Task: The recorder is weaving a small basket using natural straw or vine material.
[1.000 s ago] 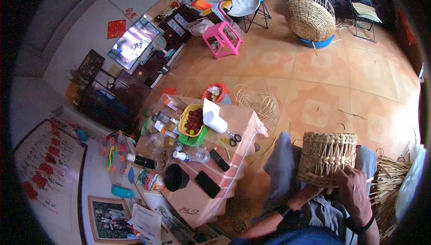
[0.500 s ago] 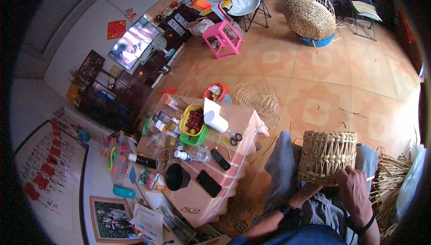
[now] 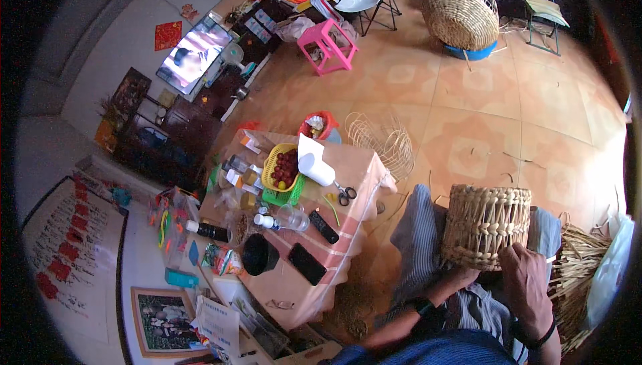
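A woven straw basket [image 3: 487, 224], round with braided bands and open slits between upright strands, rests on my lap. My left hand [image 3: 461, 277] is against its lower near edge, with the fingers hidden by the basket. At the lower right of the basket, my right hand [image 3: 527, 278] is closed, fingers bent in at the rim. A short pale strip [image 3: 551, 259] juts out to the right of that hand; how the fingers grip it is hidden.
Dry straw [image 3: 578, 265] and a plastic bag [image 3: 612, 268] lie at my right. The cloth-covered table [image 3: 341, 258] on my left holds scissors [image 3: 346, 194], a phone [image 3: 307, 263] and a fruit basket [image 3: 273, 166]. Beyond are a loose wicker frame [image 3: 381, 144], a pink stool [image 3: 328, 45] and a large basket [image 3: 461, 17].
The whole view has shifted slightly, so the table and basket appear a little higher. Both hands keep nearly the same places on the basket.
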